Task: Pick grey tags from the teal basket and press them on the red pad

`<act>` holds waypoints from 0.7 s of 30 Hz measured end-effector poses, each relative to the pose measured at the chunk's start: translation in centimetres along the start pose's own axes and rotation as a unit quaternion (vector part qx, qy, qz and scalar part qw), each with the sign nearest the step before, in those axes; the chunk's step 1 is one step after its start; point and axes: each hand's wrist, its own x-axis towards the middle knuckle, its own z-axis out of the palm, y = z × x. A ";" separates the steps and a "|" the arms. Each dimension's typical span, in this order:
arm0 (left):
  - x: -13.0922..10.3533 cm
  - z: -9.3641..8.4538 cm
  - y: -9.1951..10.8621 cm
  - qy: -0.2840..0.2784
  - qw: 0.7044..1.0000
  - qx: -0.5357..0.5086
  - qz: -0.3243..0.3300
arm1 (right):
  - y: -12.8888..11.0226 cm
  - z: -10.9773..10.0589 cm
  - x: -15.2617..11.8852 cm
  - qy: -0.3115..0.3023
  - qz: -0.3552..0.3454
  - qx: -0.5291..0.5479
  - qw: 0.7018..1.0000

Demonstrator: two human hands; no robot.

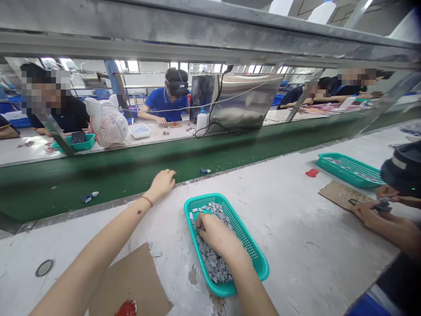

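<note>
My right hand (217, 235) reaches down into a teal plastic basket (253, 245). Its fingers are bent together among many small grey pieces (215, 265); whatever is between the fingertips is hidden. My left hand (162, 184) is stretched out to the belt-side edge of the white table (289, 206), fingers extended, with nothing visible in it. Beyond that edge runs the green conveyor belt (141, 160). Nearest to my left hand on the belt is a small dark blue and white part (204, 171); a similar part (90, 197) lies further left.
Brown cardboard (138, 272) with a red object (127, 308) lies below my left arm. At right, a co-worker's hands (378, 215) work over another cardboard piece (338, 195), beside a second teal basket (348, 170). A metal shelf beam (210, 26) crosses overhead. People sit across the belt.
</note>
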 end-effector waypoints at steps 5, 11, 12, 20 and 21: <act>4.9 2.8 6.1 -0.005 0.996 -0.077 0.046 | 0.2 0.0 0.1 0.013 0.016 -0.024 0.999; 6.6 4.7 7.8 0.003 0.978 -0.209 -0.010 | 0.2 -0.2 0.0 0.018 0.049 -0.048 0.997; 6.6 4.7 7.5 0.004 0.970 -0.239 -0.029 | 0.2 -0.1 -0.1 0.018 0.051 -0.048 0.997; 3.2 2.0 4.4 0.039 0.799 -0.569 -0.189 | 0.3 -0.2 0.7 0.070 0.011 -0.020 0.997; 1.9 1.4 3.8 0.042 0.764 -0.612 -0.201 | 0.4 -0.3 0.8 0.084 0.000 -0.012 0.996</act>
